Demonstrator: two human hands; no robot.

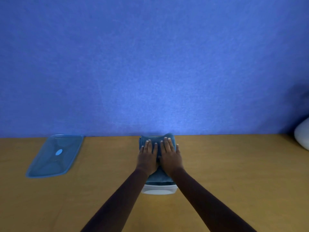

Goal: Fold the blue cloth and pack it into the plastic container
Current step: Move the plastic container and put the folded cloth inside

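My forearms come in from the bottom edge, so that's the closest thing in view; they run up to the tub, a pale plastic one sitting on the counter right in front of me, only its near wall showing; the cloth is folded into a thick stack and sits in the tub, bulging above the rim, its far end spilling up near the back edge of the counter.

Both hands are flat on top of it, fingers spread and open, gripping nothing, just pressing; left hand and right hand are side by side, thumbs just about touching in the middle.

So I'd say folding is done and I'm at the stuffing-it-in step; the stack still looks taller than the tub and maybe longer too, though I can't see the far rim to be sure.

The lid, see-through blue, is lying flat well off to my left near the wall; there's also some white rounded thing at the far right edge, no clue what it is.

Next bit probably needs even downward pressure and tucking the far corners inside the rim; push on one end only and the other end will likely pop back up, or the tub could tip.
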